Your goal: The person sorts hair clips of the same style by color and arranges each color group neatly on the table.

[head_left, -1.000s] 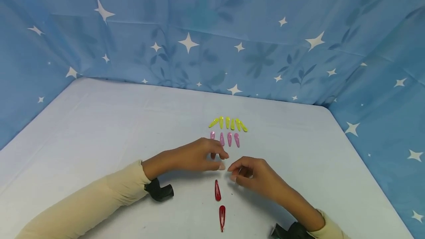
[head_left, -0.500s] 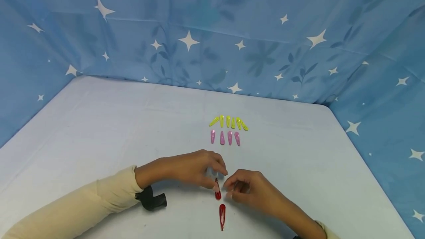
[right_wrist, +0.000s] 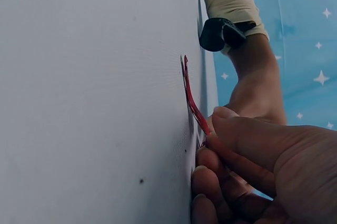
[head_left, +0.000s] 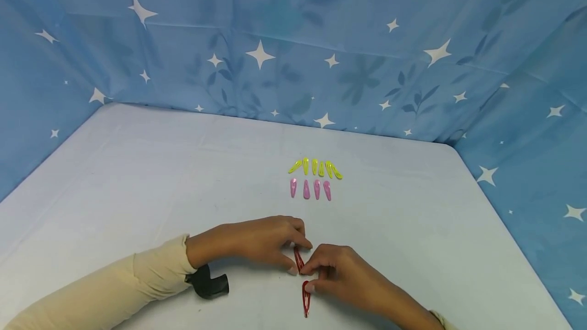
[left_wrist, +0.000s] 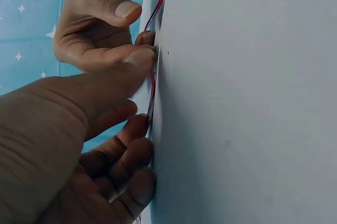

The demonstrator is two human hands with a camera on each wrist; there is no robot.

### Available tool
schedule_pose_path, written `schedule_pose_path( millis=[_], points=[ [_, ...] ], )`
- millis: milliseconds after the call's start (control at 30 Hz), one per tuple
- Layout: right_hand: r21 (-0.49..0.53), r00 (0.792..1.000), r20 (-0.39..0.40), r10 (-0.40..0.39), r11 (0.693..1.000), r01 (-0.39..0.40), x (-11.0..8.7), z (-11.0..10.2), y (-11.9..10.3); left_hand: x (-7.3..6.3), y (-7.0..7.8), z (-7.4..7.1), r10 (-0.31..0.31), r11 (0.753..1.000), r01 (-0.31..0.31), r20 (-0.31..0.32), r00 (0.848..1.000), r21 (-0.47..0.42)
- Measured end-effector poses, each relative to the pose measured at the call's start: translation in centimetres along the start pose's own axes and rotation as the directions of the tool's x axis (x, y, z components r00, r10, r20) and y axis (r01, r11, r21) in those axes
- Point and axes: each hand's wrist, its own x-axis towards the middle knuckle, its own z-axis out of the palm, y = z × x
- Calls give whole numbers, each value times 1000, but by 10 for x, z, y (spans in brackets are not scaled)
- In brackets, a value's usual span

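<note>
Two red hair clips lie one behind the other on the white table. My left hand [head_left: 272,241] is bent over the farther red hair clip [head_left: 298,257], its thumb and fingers at the two ends, as the left wrist view also shows. My right hand [head_left: 337,274] comes in from the right, and its index fingertip reaches the near end of that clip. The right thumb hangs over the wide end of the nearer red hair clip [head_left: 306,303], apart from the index finger. In the right wrist view, the nearer clip [right_wrist: 190,100] runs up to the right thumb and partly disappears behind it.
Beyond the hands, several pink hair clips [head_left: 317,189] lie in a row, with a row of yellow hair clips [head_left: 314,166] behind them. A blue star-patterned curtain [head_left: 275,39] stands behind the table [head_left: 160,167]. A black wrist mount [head_left: 208,283] sits under the left sleeve.
Both hands have come nearer to me, down to the red clips. The far end of the farther clip has swung slightly left. My right index finger has reached its near end.
</note>
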Motion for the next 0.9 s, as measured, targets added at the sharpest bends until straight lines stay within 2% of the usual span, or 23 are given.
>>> schedule_pose_path(
  millis=[200,367,467,600,733,900],
  points=[
    [-64,1000,5,6,998,-6,0,1,-3,3,-1,2,2,1000,-2,7,1000,-9],
    [-109,999,10,46,993,-44,-1,3,-4,3,-2,3,16,999,-16,-2,1000,-47],
    [-118,998,21,64,991,-61,-1,3,-5,2,-2,3,1,998,-1,-4,1000,-62],
    [-106,999,20,51,993,-49,0,3,-4,2,-2,2,-30,997,30,-2,1000,-72],
    [-48,1000,0,24,999,-24,0,3,-1,1,-2,2,-33,994,31,-20,999,-101],
    [34,997,-22,73,997,-72,1,3,1,-1,-5,2,-31,991,24,-46,998,-131]
  ],
)
